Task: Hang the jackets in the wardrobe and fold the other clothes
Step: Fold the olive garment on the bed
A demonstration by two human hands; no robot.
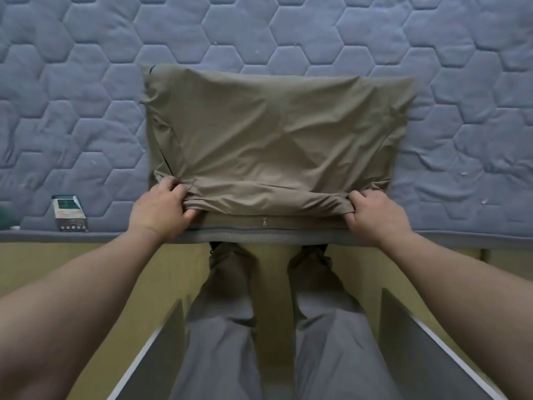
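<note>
An olive-brown garment (271, 134) lies folded into a rough rectangle on the grey-blue quilted mattress (86, 82), reaching the near edge. My left hand (161, 209) grips its near left corner, fingers curled into the bunched cloth. At the near right corner my right hand (375, 217) pinches the fabric the same way. A lower layer with a small zip pull (264, 221) shows between my hands.
A small dark box with a printed label (69, 212) lies on the mattress edge to the left. Below the mattress edge I see my legs in grey trousers (219, 327), a yellowish floor (272, 272), and grey panels (409, 336) at both sides.
</note>
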